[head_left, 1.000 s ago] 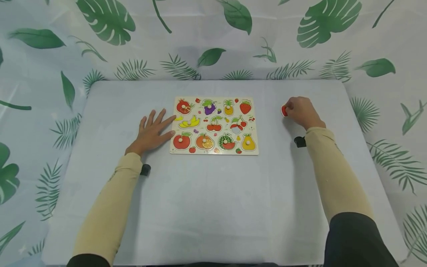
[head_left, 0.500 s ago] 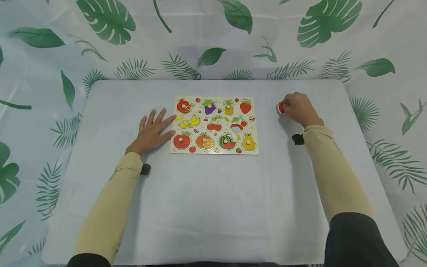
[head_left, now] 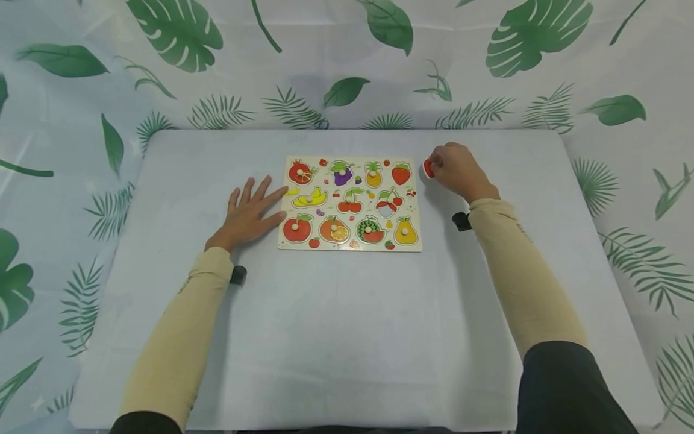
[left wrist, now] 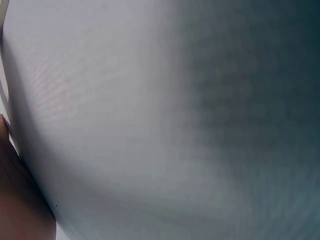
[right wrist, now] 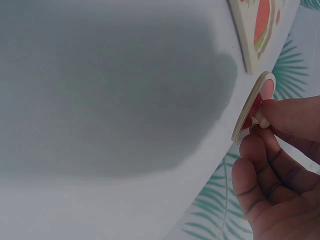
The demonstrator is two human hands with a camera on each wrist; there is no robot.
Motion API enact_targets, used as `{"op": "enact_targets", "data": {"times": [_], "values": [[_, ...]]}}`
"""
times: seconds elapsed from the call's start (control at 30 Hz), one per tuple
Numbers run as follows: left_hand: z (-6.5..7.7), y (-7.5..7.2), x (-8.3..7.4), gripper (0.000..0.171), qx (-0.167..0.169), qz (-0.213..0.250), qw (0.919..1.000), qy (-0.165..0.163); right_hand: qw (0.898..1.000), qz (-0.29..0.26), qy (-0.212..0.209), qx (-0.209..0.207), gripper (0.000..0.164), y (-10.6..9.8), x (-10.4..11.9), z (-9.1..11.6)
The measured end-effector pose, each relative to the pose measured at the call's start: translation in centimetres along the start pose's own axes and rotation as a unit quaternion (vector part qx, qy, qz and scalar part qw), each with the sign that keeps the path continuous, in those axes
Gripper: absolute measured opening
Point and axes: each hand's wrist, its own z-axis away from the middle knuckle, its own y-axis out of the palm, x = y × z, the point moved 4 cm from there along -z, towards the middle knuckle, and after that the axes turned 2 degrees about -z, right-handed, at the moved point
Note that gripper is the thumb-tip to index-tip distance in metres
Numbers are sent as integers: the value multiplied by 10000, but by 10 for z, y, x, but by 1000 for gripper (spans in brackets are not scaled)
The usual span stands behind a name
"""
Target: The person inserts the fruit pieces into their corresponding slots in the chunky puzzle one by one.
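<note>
My left hand (head_left: pixel 246 214) lies with fingers spread on the table, thumb and index fingertip on the left edge of a wooden fruit puzzle board (head_left: pixel 336 246). Just off the board's upper right edge, my right hand (head_left: pixel 461 172) pinches a red puzzle piece (head_left: pixel 428 169) by its small peg. In the right wrist view the piece (right wrist: pixel 254 107) is tilted and held above the table, thumb and fingers at the peg. Several knobbed fruit pieces sit in the board; the strawberry place (head_left: pixel 401 173) at its upper right shows no knob. Only a sliver of hand (left wrist: pixel 22 200) shows in the left wrist view.
A white cloth-covered table (head_left: pixel 347 337) lies under the board. Behind it hangs a leaf-printed curtain (head_left: pixel 303 60). Each wrist wears a black camera, such as the right wrist camera (head_left: pixel 461 222). The left wrist view is mostly blurred cloth and shadow.
My right hand has moved left and slightly away from me, bringing the red puzzle piece from the table's right side close to the board. My left hand stays in place.
</note>
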Motion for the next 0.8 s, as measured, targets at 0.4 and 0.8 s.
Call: {"op": "enact_targets", "data": {"times": [0.4, 0.8], "values": [[0, 1, 2, 73, -10, 79, 10000, 2, 9990, -48, -419, 148, 23, 20, 24, -13], [0, -2, -1, 72, 18, 82, 10000, 16, 9980, 48, -423, 460, 23, 38, 41, -21]]}}
